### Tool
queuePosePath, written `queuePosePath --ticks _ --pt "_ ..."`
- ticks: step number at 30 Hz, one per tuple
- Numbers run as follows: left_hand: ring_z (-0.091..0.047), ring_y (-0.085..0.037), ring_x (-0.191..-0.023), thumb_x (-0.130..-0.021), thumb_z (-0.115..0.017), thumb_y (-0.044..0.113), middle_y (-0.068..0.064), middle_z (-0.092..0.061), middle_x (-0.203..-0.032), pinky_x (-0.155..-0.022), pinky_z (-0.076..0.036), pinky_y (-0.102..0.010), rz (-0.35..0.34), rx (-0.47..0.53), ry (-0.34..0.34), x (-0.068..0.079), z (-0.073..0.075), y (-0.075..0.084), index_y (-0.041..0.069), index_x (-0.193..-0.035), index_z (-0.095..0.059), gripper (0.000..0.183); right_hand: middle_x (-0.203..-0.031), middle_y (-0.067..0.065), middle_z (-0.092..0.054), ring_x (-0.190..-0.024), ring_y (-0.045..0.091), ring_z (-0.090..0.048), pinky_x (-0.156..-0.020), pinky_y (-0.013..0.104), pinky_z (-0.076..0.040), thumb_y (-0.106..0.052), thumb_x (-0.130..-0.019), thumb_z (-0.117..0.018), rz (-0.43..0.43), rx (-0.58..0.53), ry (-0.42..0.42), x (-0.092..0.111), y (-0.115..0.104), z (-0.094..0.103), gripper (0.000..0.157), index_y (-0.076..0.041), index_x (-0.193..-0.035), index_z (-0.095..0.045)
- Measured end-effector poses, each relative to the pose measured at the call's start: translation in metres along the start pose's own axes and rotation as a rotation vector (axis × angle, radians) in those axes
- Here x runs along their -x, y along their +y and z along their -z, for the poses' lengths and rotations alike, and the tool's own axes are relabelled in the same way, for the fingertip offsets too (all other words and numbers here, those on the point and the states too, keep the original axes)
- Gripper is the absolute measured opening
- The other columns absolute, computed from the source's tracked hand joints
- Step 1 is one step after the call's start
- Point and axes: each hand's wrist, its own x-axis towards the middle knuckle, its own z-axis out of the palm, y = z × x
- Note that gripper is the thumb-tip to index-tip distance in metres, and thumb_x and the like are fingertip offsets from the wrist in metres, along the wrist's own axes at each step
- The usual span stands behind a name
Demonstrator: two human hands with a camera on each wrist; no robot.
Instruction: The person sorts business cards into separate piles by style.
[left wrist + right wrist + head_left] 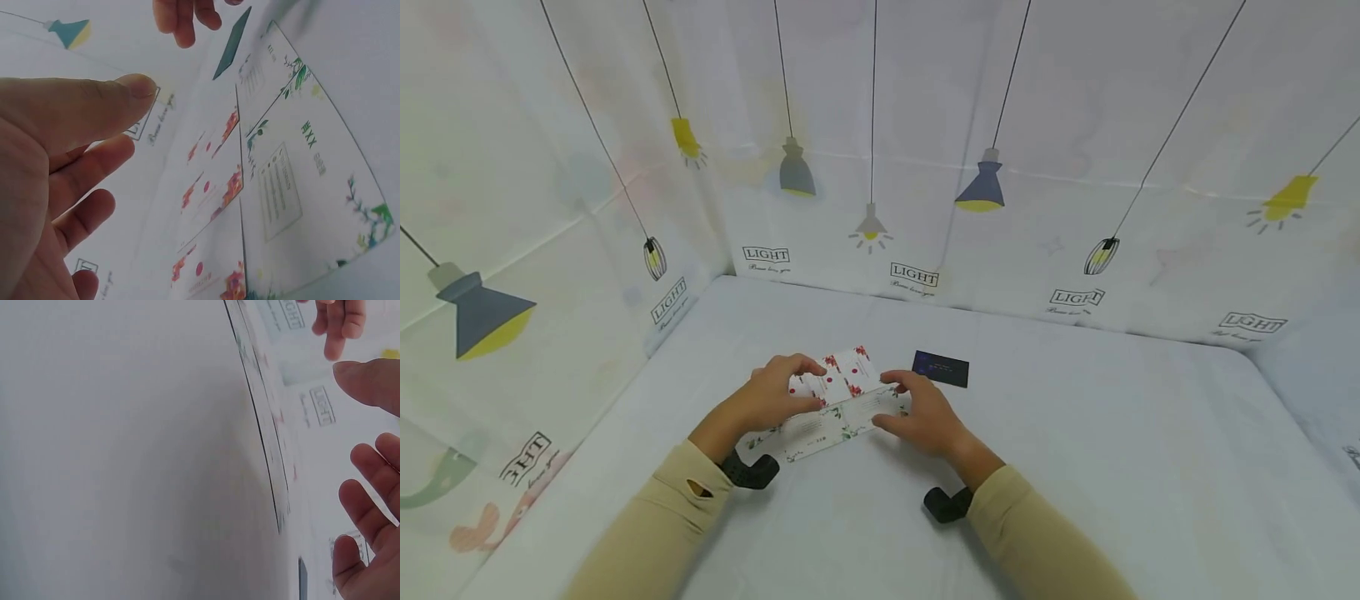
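Observation:
Several white cards lie side by side on the white table [1075, 467]: a row printed with red flowers [844, 375] and a row printed with green leaves [827, 427]. My left hand [793, 390] rests over the left part of them, fingers relaxed, fingertips at the red-flower cards [212, 187]. The left wrist view shows that hand [69, 162] hovering beside the green-leaf cards [294, 181] with nothing pinched. My right hand [917, 408] lies at the right end of the rows, fingers loosely spread [369, 487]. A dark blue card [940, 368] lies just beyond it.
White cloth walls [925, 167] printed with hanging lamps enclose the table at the back and left. Black wrist mounts [748, 471] sit on both beige sleeves. The table's right half and front are bare cloth.

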Motion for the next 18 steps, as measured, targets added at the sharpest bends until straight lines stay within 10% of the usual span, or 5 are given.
queuePosePath --ticks 18 --pt "-0.041 -0.041 -0.130 -0.088 -0.075 0.015 -0.014 -0.053 -0.135 -0.101 -0.036 -0.064 0.030 0.095 0.019 0.058 0.033 -0.051 0.009 -0.131 -0.058 0.047 -0.130 0.008 -0.057 -0.114 0.025 -0.052 -0.094 0.047 -0.044 -0.030 -0.086 -0.077 0.022 -0.034 -0.124 -0.001 -0.038 -0.049 0.061 -0.011 -0.140 -0.053"
